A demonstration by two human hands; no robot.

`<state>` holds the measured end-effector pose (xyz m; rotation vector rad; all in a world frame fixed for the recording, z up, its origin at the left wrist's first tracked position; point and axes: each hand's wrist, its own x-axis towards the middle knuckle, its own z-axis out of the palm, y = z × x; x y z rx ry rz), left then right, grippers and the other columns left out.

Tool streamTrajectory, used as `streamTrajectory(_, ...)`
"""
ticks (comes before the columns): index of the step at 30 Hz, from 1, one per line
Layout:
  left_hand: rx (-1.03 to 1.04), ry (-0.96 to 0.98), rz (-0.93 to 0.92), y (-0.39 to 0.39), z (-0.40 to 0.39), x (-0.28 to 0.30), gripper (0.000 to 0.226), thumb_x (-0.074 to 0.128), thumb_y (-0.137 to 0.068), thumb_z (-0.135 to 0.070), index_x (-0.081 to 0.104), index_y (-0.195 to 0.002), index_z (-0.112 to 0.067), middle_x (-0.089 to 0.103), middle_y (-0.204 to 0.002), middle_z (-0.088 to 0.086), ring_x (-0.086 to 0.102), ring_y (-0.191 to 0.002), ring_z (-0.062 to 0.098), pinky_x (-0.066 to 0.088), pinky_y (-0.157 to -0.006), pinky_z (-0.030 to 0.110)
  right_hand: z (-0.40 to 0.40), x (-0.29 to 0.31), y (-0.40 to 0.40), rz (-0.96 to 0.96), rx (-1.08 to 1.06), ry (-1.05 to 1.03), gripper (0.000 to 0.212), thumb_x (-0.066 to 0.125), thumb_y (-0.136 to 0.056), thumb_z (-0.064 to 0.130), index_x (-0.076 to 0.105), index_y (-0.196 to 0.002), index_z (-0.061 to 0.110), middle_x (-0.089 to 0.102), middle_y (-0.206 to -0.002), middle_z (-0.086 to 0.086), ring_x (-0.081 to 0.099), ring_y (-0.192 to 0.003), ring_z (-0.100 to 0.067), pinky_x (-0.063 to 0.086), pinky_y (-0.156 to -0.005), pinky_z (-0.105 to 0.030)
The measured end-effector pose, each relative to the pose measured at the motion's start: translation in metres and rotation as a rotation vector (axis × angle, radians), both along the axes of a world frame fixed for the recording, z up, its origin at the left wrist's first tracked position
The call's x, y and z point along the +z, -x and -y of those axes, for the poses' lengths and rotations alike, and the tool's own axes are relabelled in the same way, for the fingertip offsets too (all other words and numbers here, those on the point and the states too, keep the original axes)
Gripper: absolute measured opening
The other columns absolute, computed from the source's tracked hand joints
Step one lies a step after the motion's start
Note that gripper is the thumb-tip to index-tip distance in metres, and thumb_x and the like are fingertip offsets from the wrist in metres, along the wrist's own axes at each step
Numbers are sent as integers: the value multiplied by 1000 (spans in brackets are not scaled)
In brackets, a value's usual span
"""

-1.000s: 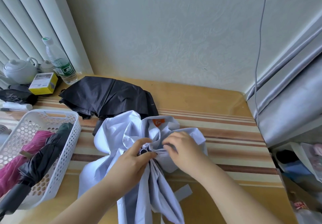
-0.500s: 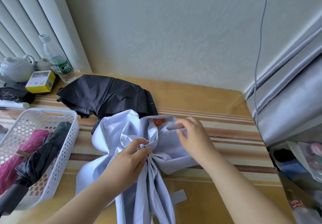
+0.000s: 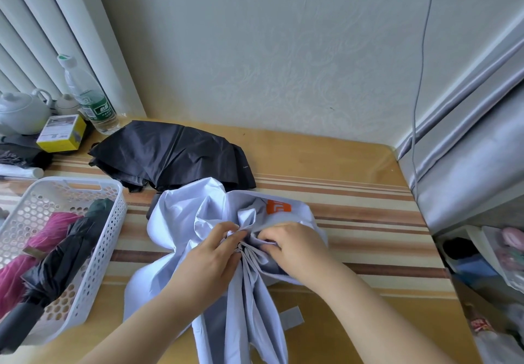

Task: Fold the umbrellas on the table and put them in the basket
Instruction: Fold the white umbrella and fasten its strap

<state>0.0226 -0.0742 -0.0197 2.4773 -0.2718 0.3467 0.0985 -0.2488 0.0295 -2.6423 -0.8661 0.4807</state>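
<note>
Head view: both hands, left hand [image 3: 211, 253] and right hand [image 3: 295, 246], pinch pale lilac fabric umbrella [image 3: 184, 222] pleats at bench [image 3: 340, 165] centre. Risk: gathered folds slip loose, billowing toward 12 o'clock.

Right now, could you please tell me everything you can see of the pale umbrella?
The pale umbrella is light lavender-grey fabric, loose and crumpled, with an orange patch. It lies on the table, partly over the black umbrella. The left hand grips its gathered pleats; the right hand pinches folds beside them. A strap trails nearby.
</note>
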Motion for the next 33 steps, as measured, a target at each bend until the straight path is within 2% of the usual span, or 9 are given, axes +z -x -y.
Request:
streamTrajectory(5,-7,-9,-18,-2,3,-3,42,42,-87,-32,51,-126,-19,46,-116,-9,65,-67,12,49,-57,20,-2,-12,7,37,91,-110,28,47,-95,13,72,-108,16,67,-101,-5,55,-100,-26,48,-79,-42)
streamTrajectory(10,-11,24,-58,0,1,1,41,49,-86,-30,47,-126,-25,45,-117,-14,56,-68,8,40,-58,11,4,-6,2,-74,-10,-175,38,45,-98,8,61,-129,23,58,-125,3,47,-116,-16,39,-100,-31)
streamTrajectory(16,-9,-93,-17,-6,2,5,30,41,-87,-28,57,-112,-24,49,-109,-3,59,-54,12,41,-41,19,9,12,8,-240,139,-106,47,37,-99,6,49,-139,29,43,-144,13,44,-124,-9,34,-103,-19)
streamTrajectory(21,28,-89,-29,-7,-1,2,36,60,-77,-19,58,-113,-24,57,-107,-3,61,-51,15,40,-41,18,47,16,-19,156,-401,-100,42,60,-92,27,51,-132,20,47,-132,1,47,-120,-18,40,-101,-28)
streamTrajectory(24,18,-83,-45,-5,-1,4,39,61,-75,-17,61,-114,-20,60,-105,-2,59,-52,11,36,-46,13,66,11,-33,-322,-725,1,86,62,-83,58,21,-151,24,28,-154,-2,38,-136,-26,37,-100,-35)
streamTrajectory(26,12,-89,-49,-4,0,7,40,62,-72,-17,64,-112,-17,62,-103,-1,55,-50,9,34,-46,11,71,-5,-39,-757,-869,-249,104,62,-74,70,11,-154,27,18,-160,1,25,-144,-24,27,-113,-42)
streamTrajectory(28,5,-85,-59,-4,3,8,40,61,-70,-15,66,-110,-15,62,-102,0,54,-49,9,33,-46,10,73,-23,-41,-1087,-924,-553,111,65,-63,77,21,-153,28,22,-160,3,21,-146,-21,15,-120,-46)
streamTrajectory(31,25,-43,-91,-5,3,7,39,58,-71,-15,66,-109,-15,61,-103,0,48,-47,8,25,-45,2,75,-35,-37,-1162,-900,-719,87,74,-61,64,55,-133,19,62,-131,-7,56,-121,-25,47,-100,-45)
streamTrajectory(33,65,-9,-104,-7,1,4,37,56,-71,-14,66,-106,-17,60,-104,0,42,-49,6,22,-47,-1,77,-36,-34,-1100,-850,-767,75,77,-65,51,61,-127,12,67,-118,-11,61,-109,-30,53,-85,-42)
